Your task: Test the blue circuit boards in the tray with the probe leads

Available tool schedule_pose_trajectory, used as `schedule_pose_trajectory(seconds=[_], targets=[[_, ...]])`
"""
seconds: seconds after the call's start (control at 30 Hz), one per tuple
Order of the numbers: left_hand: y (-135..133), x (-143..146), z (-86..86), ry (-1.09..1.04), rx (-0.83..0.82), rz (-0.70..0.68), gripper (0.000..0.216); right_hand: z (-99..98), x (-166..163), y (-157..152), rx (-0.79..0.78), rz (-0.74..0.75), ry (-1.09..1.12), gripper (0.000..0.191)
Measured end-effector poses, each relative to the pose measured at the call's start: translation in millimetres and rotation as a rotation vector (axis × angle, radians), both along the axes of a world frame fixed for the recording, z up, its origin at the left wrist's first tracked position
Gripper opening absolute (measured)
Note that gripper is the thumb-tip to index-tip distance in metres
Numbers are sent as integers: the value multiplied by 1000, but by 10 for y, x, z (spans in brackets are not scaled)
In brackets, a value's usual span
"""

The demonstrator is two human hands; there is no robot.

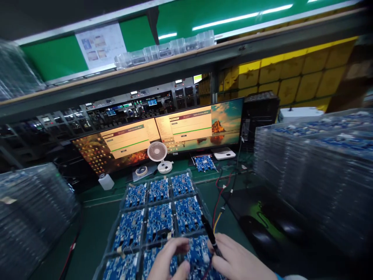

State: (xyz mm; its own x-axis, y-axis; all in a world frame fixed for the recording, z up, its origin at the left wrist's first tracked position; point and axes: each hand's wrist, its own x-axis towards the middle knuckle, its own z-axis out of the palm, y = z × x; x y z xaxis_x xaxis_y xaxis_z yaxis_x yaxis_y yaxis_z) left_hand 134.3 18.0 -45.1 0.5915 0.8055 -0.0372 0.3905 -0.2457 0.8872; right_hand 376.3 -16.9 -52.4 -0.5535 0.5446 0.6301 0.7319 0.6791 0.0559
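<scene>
At six o'clock on the counter (96,229), the left hand (167,258) pinches a blue circuit board (198,252) in the tray (115,229); the right hand (237,260) is clamped on a black probe (210,235) touching it. Boards toward twelve o'clock lie untouched.

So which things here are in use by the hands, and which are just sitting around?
In use: left hand and right hand on a blue board in the tray; right holds a black probe.

Lying about: fan, monitors, mouse, tray stacks, white bottle.
</scene>
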Motion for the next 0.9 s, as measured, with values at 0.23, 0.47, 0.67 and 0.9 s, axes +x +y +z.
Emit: schedule_pose_trajectory(seconds=[0.23,0.47,0.67,0.9], targets=[[181,467,-174,-62,-275,-52,51,-161,-134,159,-141,2,153,22],[436,397,475,47,-128,52,16,-8,-248,376,-129,102,396,36],[561,366,468,84,-89,58,16,-71,-398,534,-108,153,467,31],[672,250,472,-18,-175,-4,17,-395,-228,783,31,19,421,27]])
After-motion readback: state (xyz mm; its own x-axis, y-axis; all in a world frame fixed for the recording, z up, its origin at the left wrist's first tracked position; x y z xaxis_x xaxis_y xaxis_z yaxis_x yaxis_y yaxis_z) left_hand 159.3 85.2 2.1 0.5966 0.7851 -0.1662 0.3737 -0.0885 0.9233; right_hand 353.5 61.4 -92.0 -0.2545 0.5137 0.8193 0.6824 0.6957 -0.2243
